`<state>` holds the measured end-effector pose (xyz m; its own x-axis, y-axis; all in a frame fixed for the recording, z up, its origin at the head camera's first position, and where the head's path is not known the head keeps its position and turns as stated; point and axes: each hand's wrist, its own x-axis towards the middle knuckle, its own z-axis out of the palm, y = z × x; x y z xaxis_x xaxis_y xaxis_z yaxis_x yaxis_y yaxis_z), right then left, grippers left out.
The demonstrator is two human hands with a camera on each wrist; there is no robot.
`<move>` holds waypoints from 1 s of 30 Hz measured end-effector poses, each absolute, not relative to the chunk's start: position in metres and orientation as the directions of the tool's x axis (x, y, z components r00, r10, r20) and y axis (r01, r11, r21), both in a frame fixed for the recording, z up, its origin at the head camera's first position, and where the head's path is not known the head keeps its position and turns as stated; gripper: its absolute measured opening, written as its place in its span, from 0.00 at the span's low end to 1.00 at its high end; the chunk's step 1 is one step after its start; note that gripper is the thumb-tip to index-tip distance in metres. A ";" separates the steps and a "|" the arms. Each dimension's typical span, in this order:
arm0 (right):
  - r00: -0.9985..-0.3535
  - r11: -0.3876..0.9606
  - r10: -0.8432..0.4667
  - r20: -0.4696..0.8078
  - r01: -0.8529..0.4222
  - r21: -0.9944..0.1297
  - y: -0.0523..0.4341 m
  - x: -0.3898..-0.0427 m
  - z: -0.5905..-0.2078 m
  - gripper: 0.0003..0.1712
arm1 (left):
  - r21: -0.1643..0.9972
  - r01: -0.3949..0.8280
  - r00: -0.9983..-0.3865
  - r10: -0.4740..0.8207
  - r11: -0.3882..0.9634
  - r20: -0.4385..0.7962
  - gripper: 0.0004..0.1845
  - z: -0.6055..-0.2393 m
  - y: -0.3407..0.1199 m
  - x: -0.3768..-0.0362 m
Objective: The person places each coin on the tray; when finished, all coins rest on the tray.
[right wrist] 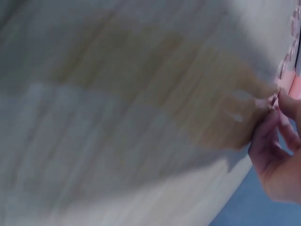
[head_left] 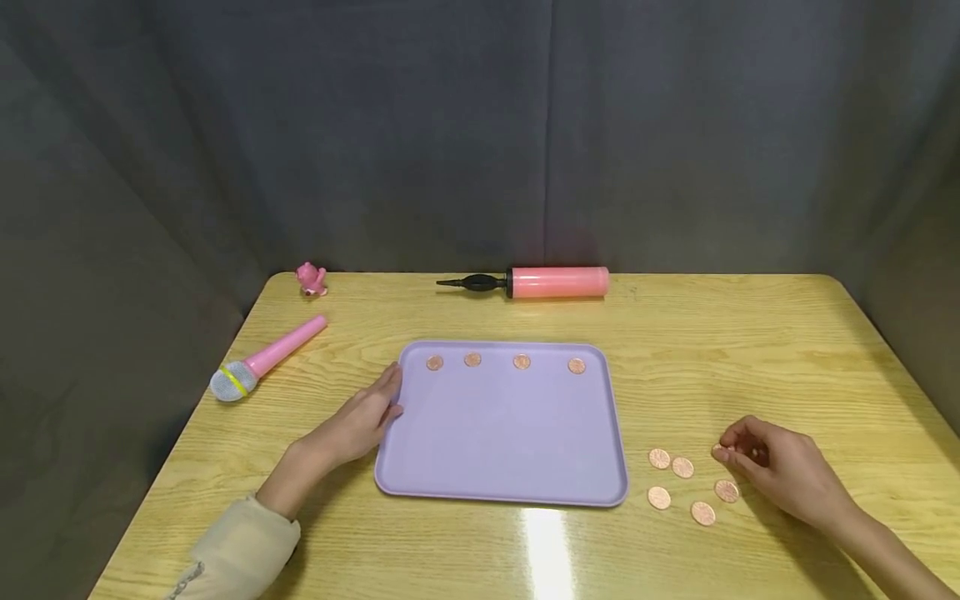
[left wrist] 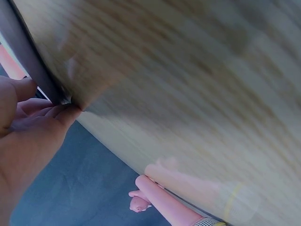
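Left sleeve [head_left: 240, 546]: beige cuff, nearest the camera, at the near left of the tray.
Table [head_left: 750, 350]: light wood grain, bearing everything listed; dark curtain behind it.
Tray [head_left: 502, 433]: lilac, rectangular with rounded corners, flat at the middle of the table; the landmark for all entries below.
Pump [head_left: 536, 282]: pink barrel with black nozzle, lying crosswise beyond the tray's far edge, apart from it.
Toy microphone [head_left: 262, 360]: pink handle, grey head with a yellow band, lying slantwise to the left of the tray, well apart.
Left hand [head_left: 360, 421]: fingers straight and relaxed, resting against the tray's left rim; it grips nothing. The left wrist view shows the fingertips [left wrist: 56, 110] meeting a dark edge.
Right hand [head_left: 776, 467]: on the table to the right of the tray, fingers curled, fingertips pinching a held coin [head_left: 718, 451].
Pink figure [head_left: 311, 279]: small toy at the far left corner, beyond the tray.
Coins in tray [head_left: 521, 362]: four copper coins in a row along the tray's far edge, spaced apart.
Loose coins [head_left: 682, 467]: five copper coins on the table just right of the tray's near right corner, beside the right hand.
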<state>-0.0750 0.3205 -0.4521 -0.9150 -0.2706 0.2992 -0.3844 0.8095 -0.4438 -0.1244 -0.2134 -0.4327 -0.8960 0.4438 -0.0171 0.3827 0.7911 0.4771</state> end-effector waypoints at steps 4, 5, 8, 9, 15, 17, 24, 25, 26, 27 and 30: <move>-0.925 0.829 -0.243 0.293 -0.355 -0.433 0.320 -0.075 -0.454 0.09 | 0.478 0.387 -0.894 0.447 0.789 -0.014 0.30 -0.433 -0.212 -0.125; -0.927 0.833 -0.235 0.293 -0.348 -0.430 0.321 -0.073 -0.454 0.10 | 0.479 0.389 -0.892 0.452 0.787 -0.016 0.30 -0.433 -0.211 -0.125; -0.930 0.839 -0.214 0.299 -0.332 -0.431 0.326 -0.069 -0.456 0.12 | 0.493 0.387 -0.885 0.463 0.779 -0.037 0.30 -0.435 -0.206 -0.126; -0.926 0.841 -0.212 0.312 -0.336 -0.425 0.327 -0.068 -0.457 0.12 | 0.498 0.385 -0.884 0.466 0.777 -0.043 0.30 -0.435 -0.205 -0.127; -0.921 0.852 -0.229 0.315 -0.346 -0.392 0.324 -0.074 -0.456 0.13 | 0.486 0.377 -0.894 0.448 0.789 -0.033 0.30 -0.432 -0.209 -0.125; -0.929 0.859 -0.229 0.291 -0.333 -0.389 0.322 -0.075 -0.455 0.13 | 0.483 0.380 -0.893 0.448 0.789 -0.030 0.30 -0.431 -0.211 -0.125; -0.950 0.862 -0.216 0.226 -0.295 -0.413 0.321 -0.078 -0.453 0.14 | 0.477 0.393 -0.891 0.454 0.786 -0.014 0.30 -0.431 -0.213 -0.126; -0.951 0.861 -0.216 0.220 -0.292 -0.417 0.321 -0.079 -0.454 0.14 | 0.477 0.393 -0.892 0.453 0.787 -0.013 0.30 -0.431 -0.213 -0.126; -0.953 0.860 -0.215 0.214 -0.289 -0.421 0.321 -0.079 -0.454 0.14 | 0.477 0.393 -0.892 0.453 0.786 -0.012 0.30 -0.431 -0.213 -0.126; -0.953 0.860 -0.218 0.211 -0.289 -0.421 0.320 -0.079 -0.454 0.13 | 0.479 0.392 -0.892 0.453 0.785 -0.012 0.30 -0.431 -0.213 -0.126; -0.952 0.863 -0.225 0.209 -0.294 -0.412 0.320 -0.080 -0.454 0.14 | 0.484 0.389 -0.892 0.452 0.784 -0.014 0.30 -0.432 -0.214 -0.125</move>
<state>-0.0799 0.3203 -0.4544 -0.9517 -0.2247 0.2093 -0.2942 0.8625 -0.4118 -0.1251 -0.2139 -0.4320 -0.8918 0.4521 -0.0144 0.3894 0.7836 0.4841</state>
